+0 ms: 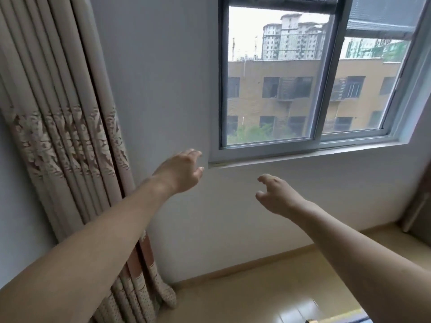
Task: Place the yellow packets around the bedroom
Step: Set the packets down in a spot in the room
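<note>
Reaching toward window sill [303, 157]: left hand [180, 171], right hand [276, 194], fingers loosely spread, holding nothing.

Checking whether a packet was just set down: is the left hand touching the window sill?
Apart. In the head view the left hand hangs just left of the window sill, with bare wall showing between fingertips and the sill's end.

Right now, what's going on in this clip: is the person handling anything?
No. Both bare hands are raised toward the white wall under the grey-framed sliding window, and neither holds anything. The left hand reaches near the left end of the window sill, fingers loosely spread. The right hand hovers lower, fingers relaxed. A beige patterned curtain hangs at left. No yellow packet can be made out in this view.
</note>
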